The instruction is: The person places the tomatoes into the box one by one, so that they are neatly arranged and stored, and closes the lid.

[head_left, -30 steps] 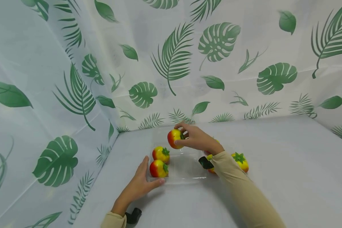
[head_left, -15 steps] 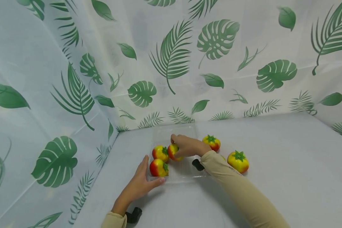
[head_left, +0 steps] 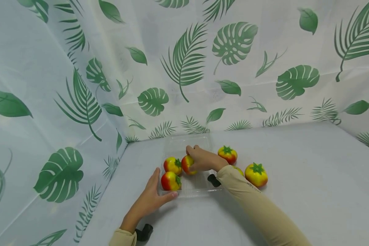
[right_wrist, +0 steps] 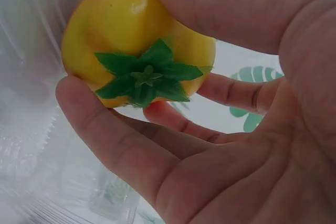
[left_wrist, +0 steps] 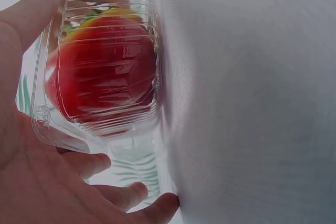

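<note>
In the head view my right hand (head_left: pixel 205 160) holds a red and yellow toy persimmon (head_left: pixel 187 164) inside a clear plastic box (head_left: pixel 200 186). In the right wrist view, thumb and fingers sit around that persimmon (right_wrist: pixel 123 30), with its green leafy top facing the palm. Two more persimmons stand in the box's left side, the rear one (head_left: pixel 172 165) and the front one (head_left: pixel 169 181). My left hand (head_left: pixel 152 198) rests at the box's front left corner. In the left wrist view its thumb lies against the rim (left_wrist: pixel 42 121), its fingers fairly straight and spread.
Right of the box lie a persimmon (head_left: pixel 227 154) at the back, another (head_left: pixel 256 175) farther right, and one (head_left: pixel 239 170) partly hidden by the right sleeve. The transparent lid (head_left: pixel 189 140) lies folded back behind the box. A leaf-patterned curtain (head_left: pixel 200 112) borders the white table.
My right hand has lowered the persimmon from above the back of the box to a spot beside the rear left one. The left hand has stayed at its corner.
</note>
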`<state>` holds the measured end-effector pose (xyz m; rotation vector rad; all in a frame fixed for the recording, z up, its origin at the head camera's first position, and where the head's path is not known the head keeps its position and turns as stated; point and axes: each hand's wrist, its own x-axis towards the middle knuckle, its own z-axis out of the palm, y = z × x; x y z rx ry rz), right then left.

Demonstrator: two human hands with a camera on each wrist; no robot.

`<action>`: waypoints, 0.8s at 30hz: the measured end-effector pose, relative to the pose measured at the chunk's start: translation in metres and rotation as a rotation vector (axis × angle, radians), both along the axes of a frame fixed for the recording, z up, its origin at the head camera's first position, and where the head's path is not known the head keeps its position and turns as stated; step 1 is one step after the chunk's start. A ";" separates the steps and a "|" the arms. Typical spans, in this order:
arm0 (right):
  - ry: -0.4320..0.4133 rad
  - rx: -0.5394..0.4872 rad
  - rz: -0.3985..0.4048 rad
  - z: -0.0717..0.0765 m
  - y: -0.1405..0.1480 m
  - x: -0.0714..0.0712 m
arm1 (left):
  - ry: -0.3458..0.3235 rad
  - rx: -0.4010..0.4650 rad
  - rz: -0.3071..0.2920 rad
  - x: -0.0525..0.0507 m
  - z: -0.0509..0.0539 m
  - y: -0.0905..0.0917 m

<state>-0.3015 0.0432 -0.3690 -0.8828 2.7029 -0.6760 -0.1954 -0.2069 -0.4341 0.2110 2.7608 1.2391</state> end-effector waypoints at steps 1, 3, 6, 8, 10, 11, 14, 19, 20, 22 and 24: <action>-0.001 -0.008 0.000 0.000 0.000 0.000 | 0.000 0.001 0.001 0.000 0.000 0.000; 0.000 -0.017 0.003 -0.001 0.002 0.000 | -0.004 0.003 0.002 0.000 0.000 0.000; 0.003 -0.019 0.004 -0.002 0.004 0.000 | -0.011 0.007 0.001 0.001 0.000 0.000; 0.003 -0.015 0.001 -0.001 0.004 0.000 | -0.010 0.006 0.000 0.001 0.000 0.000; -0.001 -0.011 -0.003 -0.001 0.005 0.000 | -0.007 0.005 0.001 0.001 0.001 0.001; -0.004 -0.010 -0.006 0.000 0.005 0.000 | -0.004 0.004 0.001 0.001 0.001 0.001; -0.016 -0.006 -0.015 0.001 0.006 0.001 | 0.003 0.005 -0.001 0.001 0.002 0.001; -0.018 -0.008 -0.024 0.002 0.008 0.002 | 0.001 0.006 -0.001 0.002 0.003 0.002; -0.018 -0.011 -0.026 0.002 0.008 0.003 | -0.002 0.005 0.000 0.002 0.004 0.002; -0.020 -0.019 -0.028 0.003 0.010 0.004 | 0.000 0.004 -0.002 0.002 0.004 0.002; -0.017 -0.030 -0.025 0.005 0.012 0.005 | 0.002 0.003 -0.004 0.003 0.005 0.003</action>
